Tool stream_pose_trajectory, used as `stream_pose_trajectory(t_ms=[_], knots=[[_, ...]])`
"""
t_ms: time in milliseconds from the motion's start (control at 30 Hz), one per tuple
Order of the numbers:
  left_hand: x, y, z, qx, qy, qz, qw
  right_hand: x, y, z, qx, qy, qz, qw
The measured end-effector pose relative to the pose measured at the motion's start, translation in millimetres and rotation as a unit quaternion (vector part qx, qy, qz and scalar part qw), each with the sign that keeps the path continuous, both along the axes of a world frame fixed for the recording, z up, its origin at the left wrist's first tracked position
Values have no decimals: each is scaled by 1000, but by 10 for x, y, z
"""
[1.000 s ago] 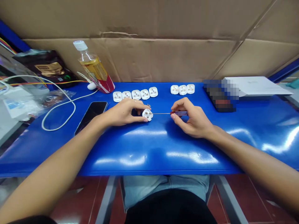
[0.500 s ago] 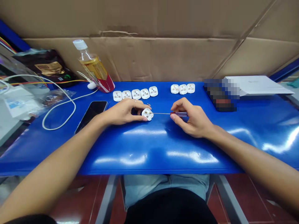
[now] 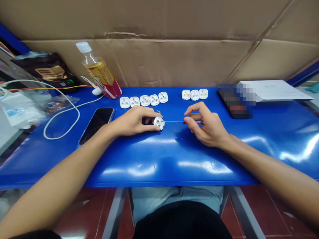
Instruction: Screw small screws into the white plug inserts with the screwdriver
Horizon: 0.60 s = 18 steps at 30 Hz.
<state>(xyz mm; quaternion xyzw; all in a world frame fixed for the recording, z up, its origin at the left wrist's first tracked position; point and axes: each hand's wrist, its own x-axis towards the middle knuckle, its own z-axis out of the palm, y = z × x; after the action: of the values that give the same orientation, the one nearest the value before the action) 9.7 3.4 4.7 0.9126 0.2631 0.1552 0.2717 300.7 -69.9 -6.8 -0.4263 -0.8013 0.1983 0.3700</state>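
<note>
Between the thumb and fingers of my left hand point(image 3: 136, 123) is a white plug housing point(image 3: 159, 123) with metal terminals, its open face toward me. My right hand point(image 3: 206, 124) grips the handle of a screwdriver point(image 3: 173, 121), which lies nearly level. The thin shaft points left, and its tip meets the right side of the housing at a terminal. A few tiny screws point(image 3: 158, 112) lie just behind the housing. Farther back stands a row of several similar white housings point(image 3: 145, 100), and three more housings point(image 3: 194, 95) sit to the right of it.
A black phone point(image 3: 97, 124) lies left of my left forearm, near a looped white cable point(image 3: 78, 116). At the back left are a drink bottle point(image 3: 103, 74) and a dark bag point(image 3: 50, 71). On the right are a partly blurred dark object point(image 3: 235, 103) and a white box point(image 3: 276, 89).
The housing in my left hand has shifted slightly right and turned a little. The fingers of my right hand have moved on the screwdriver handle, with the thumb raised slightly.
</note>
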Motion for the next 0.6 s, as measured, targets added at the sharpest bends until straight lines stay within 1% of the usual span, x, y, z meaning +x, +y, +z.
stream_pose_trajectory(t_ms=[200,333,500,600], knots=[[14,-9,-29,22,-4,-2,1000,30,16,17,-1,30,23,999],[29,-19,-33,20,-11,-15,1000,43,26,2,-21,37,-10,999],[47,-45,-21,13,-11,-15,1000,51,23,-14,-20,61,9,998],[55,-63,-12,3,-9,-22,1000,44,17,-12,-29,71,-17,997]])
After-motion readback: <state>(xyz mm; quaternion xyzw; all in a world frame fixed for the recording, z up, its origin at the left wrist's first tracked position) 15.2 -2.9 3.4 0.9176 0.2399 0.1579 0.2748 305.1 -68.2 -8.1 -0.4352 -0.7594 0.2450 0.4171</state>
